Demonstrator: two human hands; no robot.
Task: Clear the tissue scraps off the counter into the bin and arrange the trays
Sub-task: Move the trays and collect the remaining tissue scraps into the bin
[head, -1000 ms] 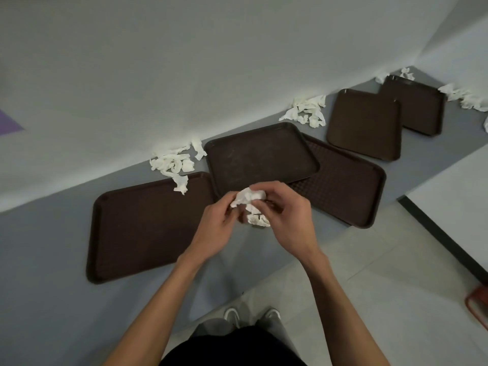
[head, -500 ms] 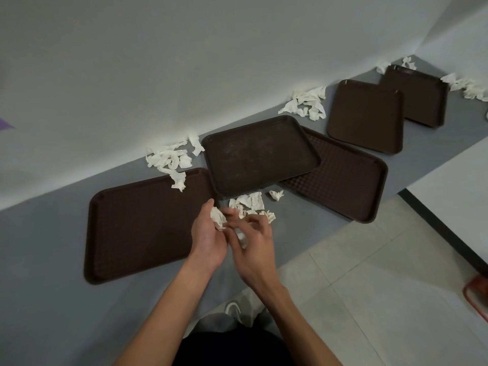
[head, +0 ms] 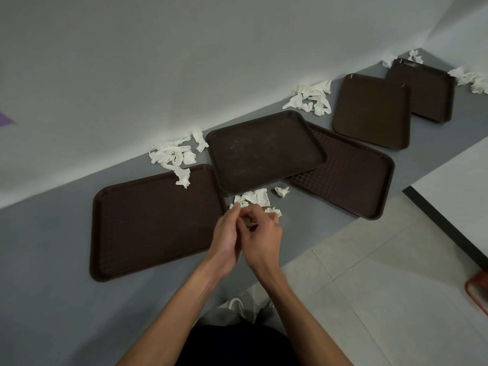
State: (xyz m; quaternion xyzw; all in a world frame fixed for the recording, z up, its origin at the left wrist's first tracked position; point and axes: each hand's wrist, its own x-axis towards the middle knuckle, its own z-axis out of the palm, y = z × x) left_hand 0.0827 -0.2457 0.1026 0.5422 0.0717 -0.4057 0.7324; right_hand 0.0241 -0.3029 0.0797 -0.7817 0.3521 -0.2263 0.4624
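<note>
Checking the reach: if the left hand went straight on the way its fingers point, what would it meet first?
Probably the tissue scraps just ahead of the left hand on the counter, then the middle tray; the hand's height is unclear.

Five dark brown rectangular plastic trays (head: 153, 220) have a dull, low sheen. The smooth-faced middle tray (head: 264, 151) looks scuffed and dusty; the waffle-textured tray (head: 343, 175) beneath it has a raised grid pattern. The crumpled white tissue-paper scraps (head: 253, 198) look soft and wrinkled. The flat grey counter (head: 52, 260) is smooth and matt; the pale square floor tiles (head: 383, 273) are faintly glossy.
</note>
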